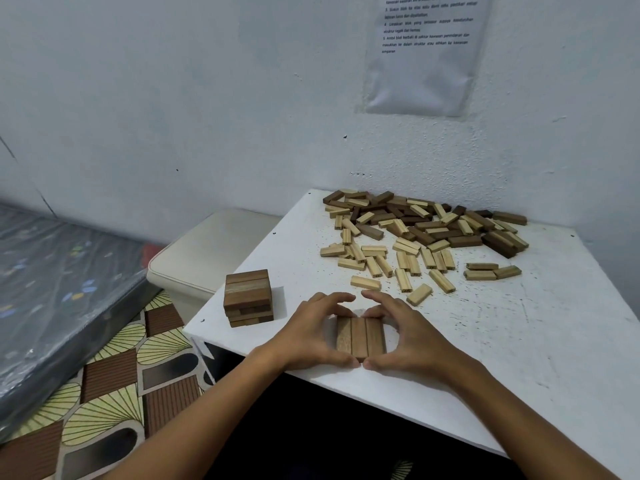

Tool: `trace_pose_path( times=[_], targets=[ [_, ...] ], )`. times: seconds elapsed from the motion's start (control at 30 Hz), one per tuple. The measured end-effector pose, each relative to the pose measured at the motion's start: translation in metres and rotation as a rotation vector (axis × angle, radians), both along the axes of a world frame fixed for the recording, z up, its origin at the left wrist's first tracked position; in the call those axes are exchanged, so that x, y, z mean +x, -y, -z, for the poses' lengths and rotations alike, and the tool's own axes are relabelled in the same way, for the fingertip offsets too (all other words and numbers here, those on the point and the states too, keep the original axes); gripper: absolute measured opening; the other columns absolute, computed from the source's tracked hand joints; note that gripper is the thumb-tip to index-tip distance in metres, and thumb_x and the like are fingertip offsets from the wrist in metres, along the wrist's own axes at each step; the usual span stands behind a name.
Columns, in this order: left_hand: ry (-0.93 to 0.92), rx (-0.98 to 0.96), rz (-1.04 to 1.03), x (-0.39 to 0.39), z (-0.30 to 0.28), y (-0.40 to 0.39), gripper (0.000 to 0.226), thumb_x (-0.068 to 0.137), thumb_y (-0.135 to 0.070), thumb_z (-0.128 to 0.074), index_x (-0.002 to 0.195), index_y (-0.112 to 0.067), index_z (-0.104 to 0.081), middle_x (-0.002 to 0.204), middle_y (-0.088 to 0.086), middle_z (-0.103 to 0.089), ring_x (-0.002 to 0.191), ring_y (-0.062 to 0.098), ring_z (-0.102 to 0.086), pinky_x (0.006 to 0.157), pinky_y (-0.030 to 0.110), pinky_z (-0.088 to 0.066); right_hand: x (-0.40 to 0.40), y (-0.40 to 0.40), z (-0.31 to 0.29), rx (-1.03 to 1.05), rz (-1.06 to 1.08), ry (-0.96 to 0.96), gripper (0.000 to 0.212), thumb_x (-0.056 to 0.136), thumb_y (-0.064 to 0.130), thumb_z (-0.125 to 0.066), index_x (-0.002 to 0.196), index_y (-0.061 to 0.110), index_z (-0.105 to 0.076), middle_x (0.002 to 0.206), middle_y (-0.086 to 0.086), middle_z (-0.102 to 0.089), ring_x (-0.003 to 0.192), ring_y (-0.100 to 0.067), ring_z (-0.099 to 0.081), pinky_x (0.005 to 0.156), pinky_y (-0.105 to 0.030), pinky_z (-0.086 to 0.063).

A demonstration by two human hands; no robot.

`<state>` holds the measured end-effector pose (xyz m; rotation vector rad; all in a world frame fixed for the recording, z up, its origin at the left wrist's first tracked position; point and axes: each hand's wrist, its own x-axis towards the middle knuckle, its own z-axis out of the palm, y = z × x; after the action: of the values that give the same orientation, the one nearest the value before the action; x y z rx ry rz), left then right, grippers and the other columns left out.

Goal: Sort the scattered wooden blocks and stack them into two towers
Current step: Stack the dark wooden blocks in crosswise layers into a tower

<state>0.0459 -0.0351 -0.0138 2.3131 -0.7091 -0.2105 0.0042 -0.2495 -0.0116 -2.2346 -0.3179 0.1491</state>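
Note:
A row of three dark brown blocks [361, 336] lies flat near the front edge of the white table [519, 358]. My left hand [311, 336] curls round its left side and my right hand [412, 337] curls round its right side; thumbs meet at the front, fingertips nearly meet at the back. A short tower of dark blocks [247, 297] stands at the table's left corner. A scattered pile of dark and light blocks [426, 233] covers the back of the table by the wall.
The table sits in a corner of white walls with a printed sheet [424, 53] taped above. A cream stool [214, 251] stands left of the table, a plastic-wrapped mattress [55, 282] further left, and patterned flooring [114, 382] lies below.

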Motion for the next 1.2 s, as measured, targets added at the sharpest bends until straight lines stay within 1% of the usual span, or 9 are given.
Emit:
trace_pose_path(
  times=[0.07, 0.17, 0.3, 0.43, 0.5, 0.57, 0.83, 1.03, 1.2],
  targets=[
    [-0.003, -0.019, 0.002, 0.000, -0.003, 0.001, 0.091, 0.060, -0.042, -0.087, 0.137, -0.040, -0.038, 0.116, -0.031, -0.049, 0.123, 0.003, -0.046, 0.102, 0.028, -0.037, 0.001, 0.001, -0.002, -0.018, 0.002, 0.024, 0.096, 0.056, 0.043, -0.083, 0.135, 0.058, -0.030, 0.122, 0.019, -0.052, 0.121, -0.001, -0.047, 0.096, -0.026, -0.046],
    [0.031, -0.054, -0.017, 0.002, -0.015, 0.000, 0.093, 0.059, -0.037, -0.089, 0.139, -0.034, -0.041, 0.126, -0.011, -0.055, 0.118, -0.001, -0.049, 0.093, 0.013, -0.036, 0.006, 0.002, -0.014, -0.034, -0.009, 0.100, 0.091, 0.058, 0.037, -0.085, 0.133, 0.053, -0.035, 0.123, 0.016, -0.056, 0.119, 0.004, -0.045, 0.085, -0.015, -0.040],
    [0.127, -0.076, -0.037, 0.008, -0.044, -0.010, 0.093, 0.059, -0.031, -0.092, 0.138, -0.029, -0.044, 0.125, -0.007, -0.057, 0.115, -0.004, -0.050, 0.089, 0.005, -0.034, 0.020, -0.004, -0.041, -0.003, -0.057, 0.175, 0.092, 0.059, 0.034, -0.089, 0.135, 0.044, -0.037, 0.124, 0.013, -0.058, 0.120, 0.008, -0.047, 0.083, -0.007, -0.036],
    [0.177, -0.078, -0.083, 0.014, -0.068, -0.037, 0.089, 0.054, -0.041, -0.089, 0.132, -0.032, -0.046, 0.117, -0.015, -0.060, 0.114, -0.004, -0.051, 0.087, 0.011, -0.038, 0.042, -0.032, -0.064, -0.001, -0.127, 0.224, 0.093, 0.058, 0.035, -0.089, 0.136, 0.040, -0.038, 0.124, 0.011, -0.057, 0.120, 0.004, -0.048, 0.088, -0.014, -0.039],
    [0.169, -0.103, -0.124, 0.014, -0.078, -0.054, 0.090, 0.047, -0.053, -0.080, 0.129, -0.035, -0.047, 0.114, -0.018, -0.061, 0.113, -0.006, -0.053, 0.085, 0.008, -0.037, 0.054, -0.051, -0.070, 0.008, -0.158, 0.232, 0.092, 0.057, 0.035, -0.088, 0.134, 0.041, -0.039, 0.121, 0.011, -0.059, 0.119, 0.002, -0.049, 0.091, -0.017, -0.039],
    [0.160, -0.123, -0.172, 0.015, -0.083, -0.072, 0.092, 0.044, -0.056, -0.077, 0.128, -0.033, -0.049, 0.113, -0.018, -0.063, 0.112, -0.007, -0.054, 0.083, 0.005, -0.036, 0.066, -0.070, -0.073, 0.015, -0.188, 0.233, 0.090, 0.059, 0.030, -0.089, 0.133, 0.040, -0.041, 0.117, 0.012, -0.060, 0.117, 0.001, -0.050, 0.088, -0.015, -0.038],
    [0.092, -0.088, -0.307, 0.025, -0.085, -0.127, 0.092, 0.043, -0.053, -0.080, 0.127, -0.036, -0.047, 0.111, -0.021, -0.064, 0.109, -0.014, -0.053, 0.083, 0.010, -0.039, 0.101, -0.130, -0.074, 0.034, -0.301, 0.190, 0.089, 0.059, 0.025, -0.090, 0.134, 0.034, -0.043, 0.113, 0.008, -0.063, 0.116, -0.001, -0.051, 0.086, -0.016, -0.038],
    [0.037, -0.058, -0.334, 0.036, -0.075, -0.141, 0.093, 0.045, -0.052, -0.081, 0.130, -0.034, -0.047, 0.117, -0.016, -0.064, 0.113, -0.005, -0.054, 0.087, 0.014, -0.039, 0.113, -0.144, -0.067, 0.021, -0.318, 0.134, 0.088, 0.061, 0.023, -0.088, 0.135, 0.034, -0.042, 0.115, 0.005, -0.062, 0.115, -0.005, -0.051, 0.085, -0.018, -0.038],
    [0.009, -0.053, -0.334, 0.044, -0.065, -0.147, 0.086, 0.054, -0.039, -0.087, 0.130, -0.036, -0.047, 0.120, -0.012, -0.064, 0.118, 0.003, -0.053, 0.088, 0.021, -0.041, 0.116, -0.148, -0.060, 0.027, -0.310, 0.117, 0.088, 0.061, 0.022, -0.088, 0.135, 0.032, -0.043, 0.114, 0.004, -0.061, 0.116, -0.007, -0.051, 0.086, -0.021, -0.039]
  ],
)
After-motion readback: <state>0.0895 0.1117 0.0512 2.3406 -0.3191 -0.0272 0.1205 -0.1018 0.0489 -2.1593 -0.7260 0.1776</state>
